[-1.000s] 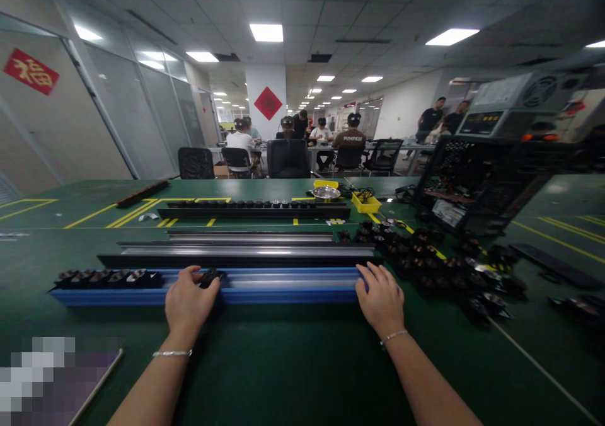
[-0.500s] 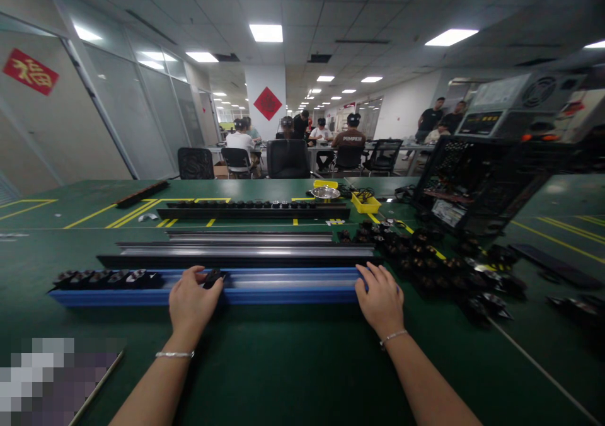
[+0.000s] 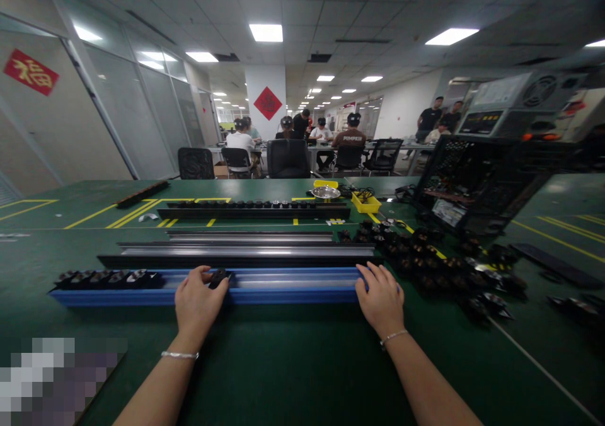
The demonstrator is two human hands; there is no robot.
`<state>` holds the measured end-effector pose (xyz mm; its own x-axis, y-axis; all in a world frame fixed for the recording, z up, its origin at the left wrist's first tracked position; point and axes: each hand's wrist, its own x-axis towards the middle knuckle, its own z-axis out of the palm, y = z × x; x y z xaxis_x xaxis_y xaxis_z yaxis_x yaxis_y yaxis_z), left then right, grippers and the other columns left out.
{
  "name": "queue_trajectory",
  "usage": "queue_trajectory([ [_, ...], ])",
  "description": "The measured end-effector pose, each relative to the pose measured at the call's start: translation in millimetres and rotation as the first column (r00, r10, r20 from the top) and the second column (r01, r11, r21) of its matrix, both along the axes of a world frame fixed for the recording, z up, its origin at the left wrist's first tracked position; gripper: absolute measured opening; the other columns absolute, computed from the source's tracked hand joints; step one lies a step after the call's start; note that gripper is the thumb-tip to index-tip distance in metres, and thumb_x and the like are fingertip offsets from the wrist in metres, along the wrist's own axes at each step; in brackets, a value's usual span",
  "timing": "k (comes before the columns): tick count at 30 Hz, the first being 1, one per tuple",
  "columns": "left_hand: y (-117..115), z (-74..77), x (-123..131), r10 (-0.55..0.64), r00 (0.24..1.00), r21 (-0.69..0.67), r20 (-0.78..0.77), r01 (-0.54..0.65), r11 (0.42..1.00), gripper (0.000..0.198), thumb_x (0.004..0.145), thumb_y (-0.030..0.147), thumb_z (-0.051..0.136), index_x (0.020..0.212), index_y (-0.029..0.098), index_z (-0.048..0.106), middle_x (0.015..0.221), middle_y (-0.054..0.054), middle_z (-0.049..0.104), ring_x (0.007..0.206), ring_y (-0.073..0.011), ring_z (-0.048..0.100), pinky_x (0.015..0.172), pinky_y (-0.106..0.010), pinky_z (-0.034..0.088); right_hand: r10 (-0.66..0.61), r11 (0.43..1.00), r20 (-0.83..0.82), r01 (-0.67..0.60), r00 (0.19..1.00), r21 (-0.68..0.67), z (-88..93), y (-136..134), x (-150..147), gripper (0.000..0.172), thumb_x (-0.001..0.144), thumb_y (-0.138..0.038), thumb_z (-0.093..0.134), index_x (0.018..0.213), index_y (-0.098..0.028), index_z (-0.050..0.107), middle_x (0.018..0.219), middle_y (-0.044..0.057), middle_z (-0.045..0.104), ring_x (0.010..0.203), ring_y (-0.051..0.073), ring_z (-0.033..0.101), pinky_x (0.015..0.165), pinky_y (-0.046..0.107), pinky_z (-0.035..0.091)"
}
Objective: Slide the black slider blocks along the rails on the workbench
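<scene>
My left hand [image 3: 198,300] pinches a black module [image 3: 219,278], seemingly for positioning along the blue rail [image 3: 288,295]; right hand [image 3: 382,298] rests loosely; next needs careful alignment.

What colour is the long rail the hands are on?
Blue, with a shiny silvery strip inside; the head view shows it best.

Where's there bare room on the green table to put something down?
One bare patch of green table lies between the left arm and right arm, nearer than the blue rail. Another is left of the black rails, beyond the blue rail's left end. It's crowded right of the blue rail, with black parts.
</scene>
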<state>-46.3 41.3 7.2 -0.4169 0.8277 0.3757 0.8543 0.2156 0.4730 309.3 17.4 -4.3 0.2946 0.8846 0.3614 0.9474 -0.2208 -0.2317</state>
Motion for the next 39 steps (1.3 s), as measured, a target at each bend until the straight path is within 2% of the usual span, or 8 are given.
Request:
queue_trajectory([
  [10,0.5,-2.3,1.8,-0.018,1.0,0.005,0.001,0.018,1.0,0.045,0.069,0.044,0.058,0.104,0.018,0.05,0.093,-0.009,0.067,0.097,-0.0283,0.06,0.088,-0.04,0.04,0.01,1.0,0.004,-0.01,1.0,0.027,-1.0,-0.1,0.4,0.042,0.086,-0.033,0.033,0.121,-0.03,0.057,0.132,0.003,0.052,0.125,0.023,0.036,0.099,0.046,0.03],
  [18,0.1,-0.8,1.9,-0.031,1.0,-0.002,-0.002,0.031,1.0,0.043,0.069,0.045,0.058,0.102,0.018,0.051,0.094,-0.009,0.067,0.097,-0.0276,0.06,0.088,-0.039,0.04,0.019,1.0,-0.033,-0.018,0.999,0.021,0.4,-1.1,-0.1,0.043,0.087,-0.034,0.031,0.121,-0.029,0.057,0.132,0.003,0.051,0.126,0.023,0.034,0.1,0.047,0.029],
  [28,1.0,-6.1,-1.3,-0.042,0.999,-0.011,-0.002,0.042,0.999,0.043,0.071,0.048,0.058,0.103,0.019,0.053,0.095,-0.01,0.067,0.095,-0.0279,0.061,0.082,-0.037,0.043,0.013,1.0,-0.032,-0.014,0.999,-0.009,2.3,-0.8,-0.2,0.043,0.087,-0.034,0.031,0.121,-0.029,0.056,0.133,0.002,0.05,0.127,0.023,0.034,0.099,0.048,0.03],
  [39,-0.7,-5.7,-0.5,-0.067,0.997,-0.022,-0.034,0.066,0.998,0.042,0.072,0.049,0.056,0.102,0.02,0.053,0.095,-0.008,0.068,0.092,-0.0266,0.062,0.079,-0.036,0.045,0.017,0.999,-0.019,-0.016,1.0,0.032,-1.0,-0.7,0.4,0.042,0.087,-0.034,0.032,0.12,-0.029,0.057,0.133,0.002,0.051,0.126,0.023,0.035,0.099,0.046,0.03],
])
